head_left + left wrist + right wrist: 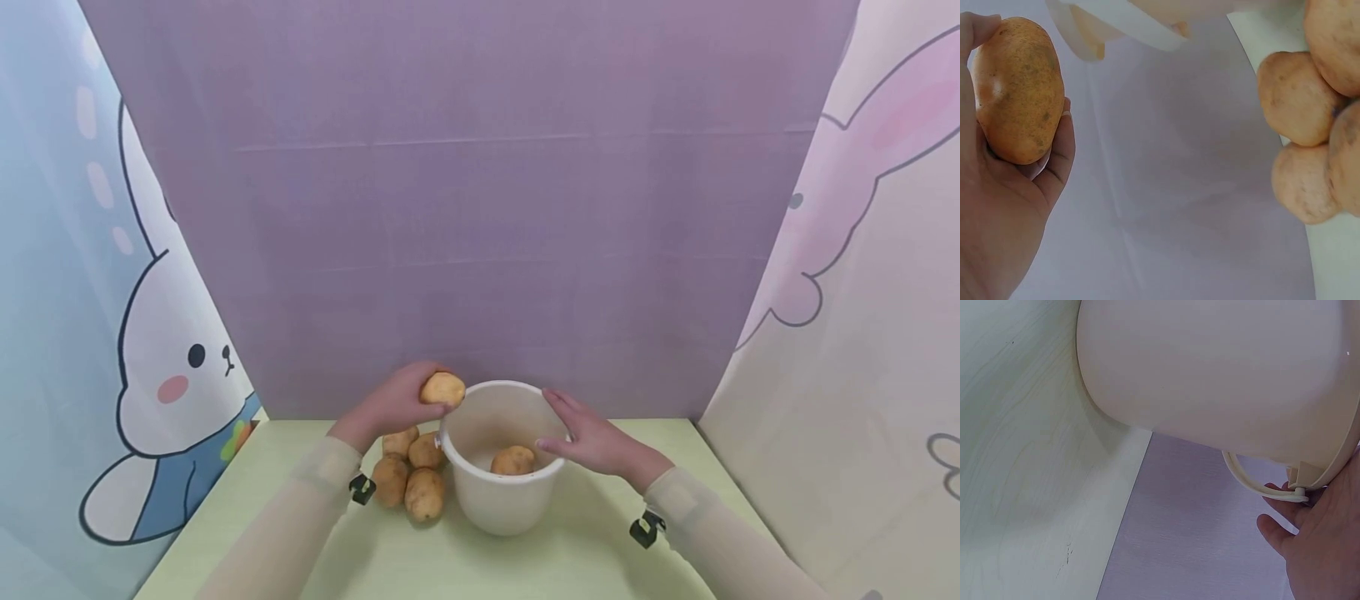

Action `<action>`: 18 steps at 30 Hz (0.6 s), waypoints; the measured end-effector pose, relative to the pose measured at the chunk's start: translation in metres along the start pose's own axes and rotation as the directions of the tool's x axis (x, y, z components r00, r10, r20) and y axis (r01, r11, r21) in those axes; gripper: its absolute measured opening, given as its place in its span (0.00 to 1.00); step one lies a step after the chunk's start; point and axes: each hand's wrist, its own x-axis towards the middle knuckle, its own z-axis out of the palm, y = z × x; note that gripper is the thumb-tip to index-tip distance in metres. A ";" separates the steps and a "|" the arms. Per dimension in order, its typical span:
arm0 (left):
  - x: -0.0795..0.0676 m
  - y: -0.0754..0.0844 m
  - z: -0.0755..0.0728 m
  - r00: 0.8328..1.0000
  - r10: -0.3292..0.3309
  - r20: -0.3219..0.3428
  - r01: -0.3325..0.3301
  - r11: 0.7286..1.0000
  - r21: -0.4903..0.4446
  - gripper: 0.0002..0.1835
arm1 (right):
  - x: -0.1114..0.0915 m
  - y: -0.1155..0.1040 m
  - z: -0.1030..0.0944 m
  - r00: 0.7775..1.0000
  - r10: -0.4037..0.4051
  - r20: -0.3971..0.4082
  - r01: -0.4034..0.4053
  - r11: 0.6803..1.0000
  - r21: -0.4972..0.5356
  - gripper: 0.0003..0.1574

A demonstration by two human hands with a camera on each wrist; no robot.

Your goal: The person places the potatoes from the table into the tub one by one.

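Note:
My left hand [401, 398] grips a potato [443, 389] beside the far left part of the rim of a white bucket [501, 508]. In the left wrist view, the thumb and fingers wrap the sides of this potato [1019, 90]. On the bucket's right side, my right hand [596, 437] holds the rim, thumb reaching over the opening. In the right wrist view, some of its fingers [1275, 534] lie outside the wall, by the handle [1247, 478]. A potato [513, 460] lies inside the bucket.
Several potatoes [424, 495] are grouped on the pale table [405, 562], just left of the bucket. A purple cloth [480, 208] hangs behind the table. Printed curtains with cartoon rabbits [176, 358] stand at both sides.

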 end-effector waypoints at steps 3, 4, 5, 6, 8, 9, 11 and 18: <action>0.004 0.005 0.001 1.000 0.015 0.008 -0.015 1.000 0.005 0.29 | 0.000 0.000 0.000 1.000 -0.004 -0.002 0.004 1.000 -0.004 0.64; 0.006 0.006 0.002 1.000 0.021 0.012 -0.021 1.000 0.005 0.29 | 0.000 0.000 0.000 1.000 -0.006 -0.003 0.006 1.000 -0.005 0.64; 0.007 0.007 0.003 1.000 0.025 0.016 -0.025 1.000 0.000 0.29 | 0.000 0.000 0.001 1.000 -0.007 -0.003 0.007 1.000 -0.006 0.63; 0.008 0.009 0.004 0.999 0.029 0.019 -0.029 1.000 -0.001 0.29 | 0.000 0.000 0.001 1.000 -0.008 -0.003 0.008 1.000 -0.006 0.64; 0.011 0.011 0.006 0.999 0.040 0.023 -0.040 0.999 -0.006 0.28 | 0.000 0.000 0.001 1.000 -0.008 -0.002 0.008 1.000 -0.004 0.64; 0.012 0.013 0.007 0.999 0.046 0.026 -0.045 0.999 -0.010 0.27 | 0.000 -0.001 0.001 1.000 -0.009 -0.002 0.009 1.000 -0.003 0.64; 0.014 0.015 0.009 0.998 0.055 0.027 -0.055 0.998 -0.010 0.27 | 0.000 -0.001 0.001 1.000 -0.009 -0.001 0.009 1.000 0.000 0.64; 0.022 0.025 0.013 0.996 0.062 0.058 -0.061 0.998 -0.011 0.27 | 0.000 0.000 0.001 1.000 -0.005 -0.002 0.005 1.000 0.011 0.64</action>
